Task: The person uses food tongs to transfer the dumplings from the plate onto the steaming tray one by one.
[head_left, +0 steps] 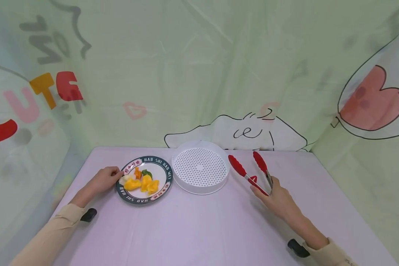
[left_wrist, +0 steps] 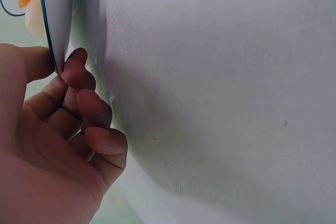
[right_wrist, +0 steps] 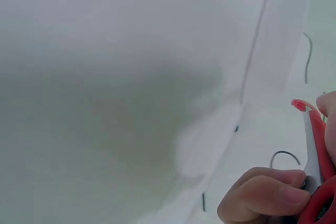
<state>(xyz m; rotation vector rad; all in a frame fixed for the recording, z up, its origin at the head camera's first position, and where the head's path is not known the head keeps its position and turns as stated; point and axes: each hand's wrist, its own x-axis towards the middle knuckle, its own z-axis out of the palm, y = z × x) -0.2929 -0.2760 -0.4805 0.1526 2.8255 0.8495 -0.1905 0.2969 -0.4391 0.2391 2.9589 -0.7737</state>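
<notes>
A: On the table point(head_left: 199, 229), what's the right hand point(head_left: 279, 201) got?

B: Red tongs point(head_left: 240, 168), fingers curled round them, the two tips spread apart right of the strainer point(head_left: 201, 179).

A: Left hand point(head_left: 103, 181)?

B: Pinching the plate point(head_left: 159, 170) rim, thumb on top, fingers curled underneath.

A: What's on it?

B: Yellow bits point(head_left: 146, 183) mostly, plus orange, green and white ones.

A: And the strainer?

B: White, right beside the plate, holey bottom showing. Printed sheet point(head_left: 199, 74) behind everything.
</notes>
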